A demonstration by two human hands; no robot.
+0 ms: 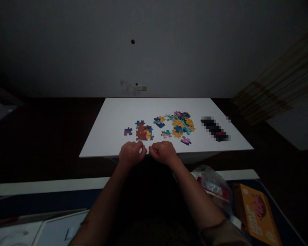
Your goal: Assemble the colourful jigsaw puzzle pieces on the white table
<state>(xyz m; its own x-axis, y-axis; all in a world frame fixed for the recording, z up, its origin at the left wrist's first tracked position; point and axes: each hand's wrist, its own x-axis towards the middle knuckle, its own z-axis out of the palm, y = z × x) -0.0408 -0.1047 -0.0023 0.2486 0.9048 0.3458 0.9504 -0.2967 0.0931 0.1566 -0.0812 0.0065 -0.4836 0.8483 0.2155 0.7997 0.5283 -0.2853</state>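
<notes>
My left hand [131,153] and my right hand [163,152] rest side by side at the near edge of a white table [113,116], both with fingers curled in. What they pinch between them is too small to make out. Just beyond my left hand lies a joined patch of puzzle pieces [144,131] in brown, blue and orange. A single blue piece [128,131] sits to its left. A loose heap of colourful pieces [179,124] is spread further right, with a purple piece [185,140] nearest my right hand.
A dark blurred object [215,129] lies at the table's right side. Down at my right are a clear plastic bag [212,184] and an orange puzzle box [256,212]. White sheets [51,230] lie at lower left. The room around is dark.
</notes>
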